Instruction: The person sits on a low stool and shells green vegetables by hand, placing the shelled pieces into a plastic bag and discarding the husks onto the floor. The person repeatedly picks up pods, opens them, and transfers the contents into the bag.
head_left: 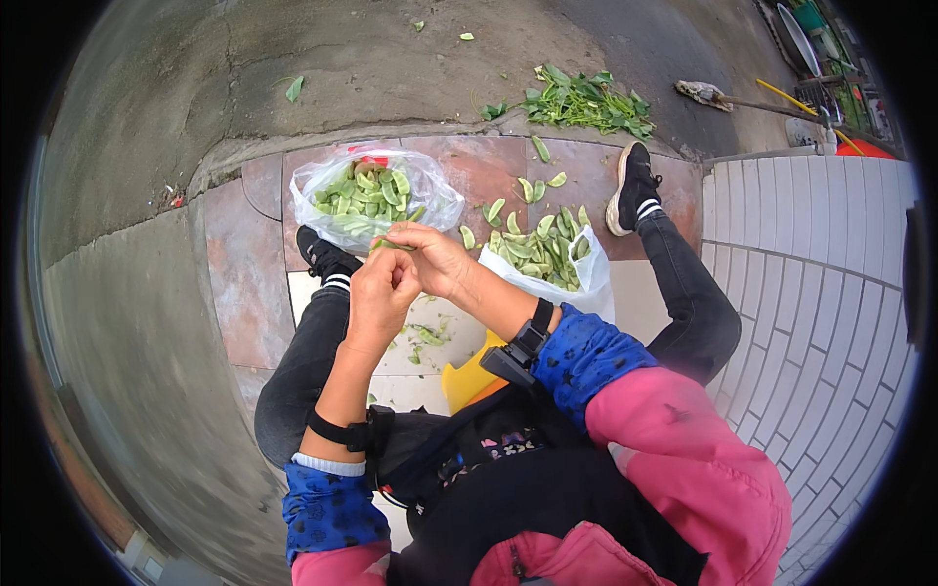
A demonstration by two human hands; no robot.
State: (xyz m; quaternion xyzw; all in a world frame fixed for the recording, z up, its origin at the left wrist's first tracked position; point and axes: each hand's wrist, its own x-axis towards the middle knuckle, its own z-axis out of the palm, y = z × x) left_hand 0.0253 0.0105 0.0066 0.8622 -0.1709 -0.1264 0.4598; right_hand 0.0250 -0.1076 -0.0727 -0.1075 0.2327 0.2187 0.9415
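Both my hands meet in front of me over a flat green bean pod (392,244). My left hand (381,295) is closed, its fingertips pinching at the pod and partly hiding it. From the right, my right hand (432,256) grips the same pod between thumb and fingers. Just beyond them stands an open clear plastic bag (442,202) holding green bean pieces (363,195). To the right, a white plastic bag (598,291) is filled with flat bean pods (543,252), and several loose pods (496,211) lie on the tiles beside it.
Green scraps (427,335) litter the pale tile between my legs, near a yellow plastic piece (467,376). A heap of leafy stems (591,103) lies on the concrete ahead. At the far right are a mop (705,95) and a white tiled surface (811,254).
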